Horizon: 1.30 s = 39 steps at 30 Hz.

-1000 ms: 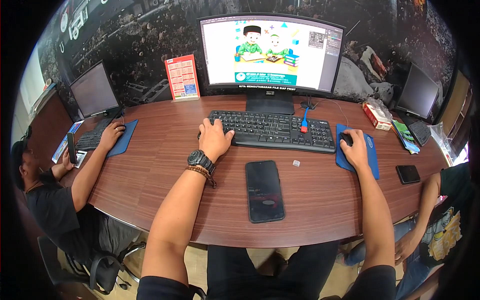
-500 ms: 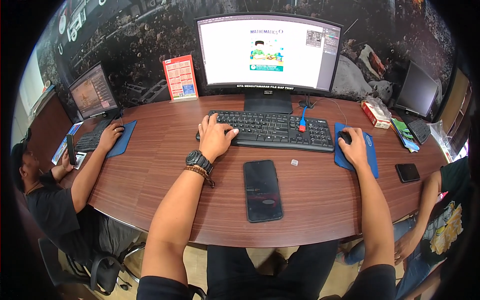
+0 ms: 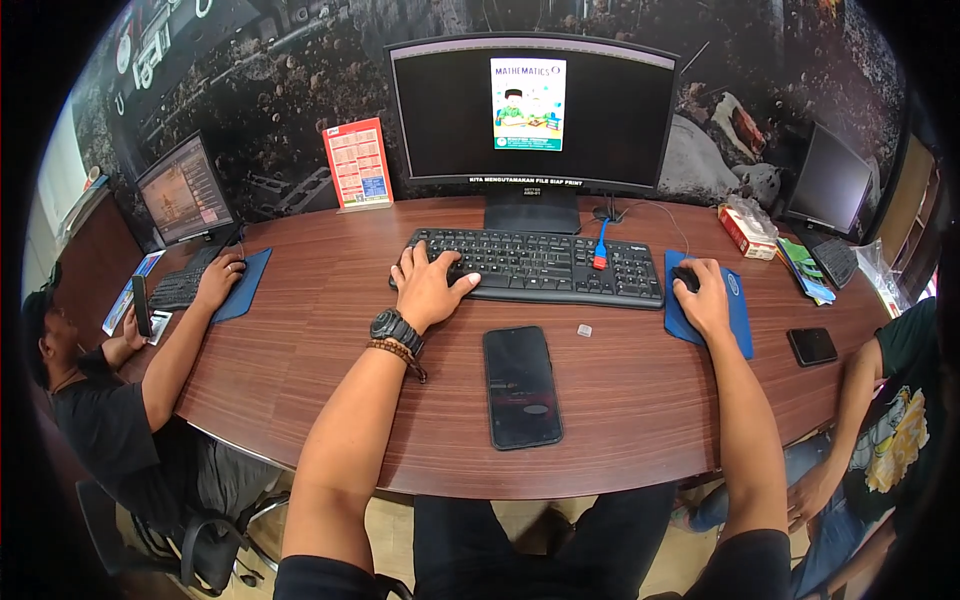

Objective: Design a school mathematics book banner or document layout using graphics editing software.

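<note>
left hand (image 3: 428, 292) has fingers spread over the left end of the black keyboard (image 3: 535, 264), its long axis running off rightward, and right hand (image 3: 707, 297) has fingers curled round the dark mouse (image 3: 686, 279) on the blue pad (image 3: 739, 315), just beside the keyboard's other end

I log: black keyboard (image 3: 535, 268), flat, nearer the counter (image 3: 290, 350)'s back edge; black mouse (image 3: 685, 277), partly covered, rightward.

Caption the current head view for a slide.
Left hand on a long black keyboard, right hand holding a small black mouse on a blue rectangular pad, before a curved black monitor.
</note>
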### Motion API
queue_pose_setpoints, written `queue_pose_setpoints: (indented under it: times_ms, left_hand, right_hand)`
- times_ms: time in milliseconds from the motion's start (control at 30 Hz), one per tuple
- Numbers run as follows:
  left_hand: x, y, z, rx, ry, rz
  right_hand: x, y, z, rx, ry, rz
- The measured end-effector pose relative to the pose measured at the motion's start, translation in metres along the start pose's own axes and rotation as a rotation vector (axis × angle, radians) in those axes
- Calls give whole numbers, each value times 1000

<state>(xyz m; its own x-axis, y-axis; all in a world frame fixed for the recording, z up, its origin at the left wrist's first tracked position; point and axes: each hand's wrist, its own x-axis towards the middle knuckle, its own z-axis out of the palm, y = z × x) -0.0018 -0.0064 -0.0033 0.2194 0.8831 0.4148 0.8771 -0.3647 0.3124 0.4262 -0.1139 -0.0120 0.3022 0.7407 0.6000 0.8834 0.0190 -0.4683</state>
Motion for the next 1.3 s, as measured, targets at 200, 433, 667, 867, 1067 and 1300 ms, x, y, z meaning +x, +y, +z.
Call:
queue_pose_setpoints:
  times_ms: [200, 433, 667, 867, 1067, 1300]
  left_hand:
    - [0, 5, -6, -9, -88, -66]
    - [0, 4, -5, -36, -104, -70]
    - [0, 2, -5, -60, -128, -73]
    - [1, 2, -5, -53, -129, -68]
    - [0, 3, -5, -51, -108, -55]
    - [0, 3, -4, -41, -103, -60]
  right_hand:
    - [1, 4, 0, 1, 2, -21]
    - [0, 0, 0, -2, -11, -5]
    - [0, 2, 0, 28, -5, -15]
    - [0, 2, 1, 17, 1, -23]
    - [0, -1, -1, 22, -13, -10]
    - [1, 3, 1, 0, -11, 20]
